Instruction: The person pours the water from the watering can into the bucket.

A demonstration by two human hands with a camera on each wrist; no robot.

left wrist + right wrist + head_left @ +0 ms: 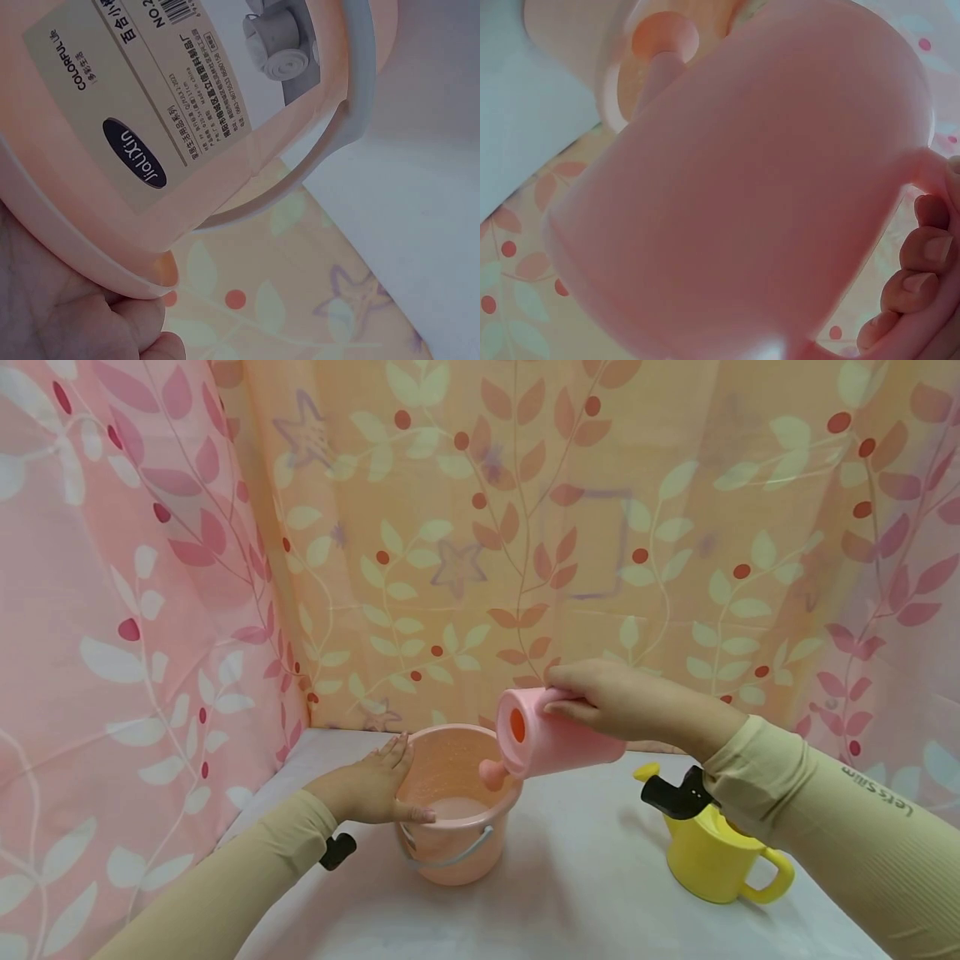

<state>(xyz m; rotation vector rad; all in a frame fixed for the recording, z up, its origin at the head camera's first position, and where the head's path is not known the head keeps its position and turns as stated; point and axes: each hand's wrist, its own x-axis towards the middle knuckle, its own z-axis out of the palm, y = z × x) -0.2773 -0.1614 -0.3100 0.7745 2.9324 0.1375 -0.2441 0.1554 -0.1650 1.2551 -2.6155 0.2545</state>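
Note:
In the head view a peach bucket (457, 852) with a grey handle stands upright on the white surface. My left hand (371, 785) rests on its left rim, fingers straight and thumb laid along the front edge. The bucket's label (150, 112) faces the left wrist view. My right hand (622, 697) grips the handle of a pink watering can (562, 739), which is tipped with its spout head (491, 774) over the bucket's opening. Curled fingers (922, 251) show round that handle in the right wrist view. No stream from the spout can be made out.
A yellow watering can (708, 860) stands at the right, below my right forearm, which partly hides it. Patterned leaf fabric (465, 527) hangs behind and at both sides. The white surface (577, 885) stretches in front of the bucket. Black wrist mounts are on both sleeves.

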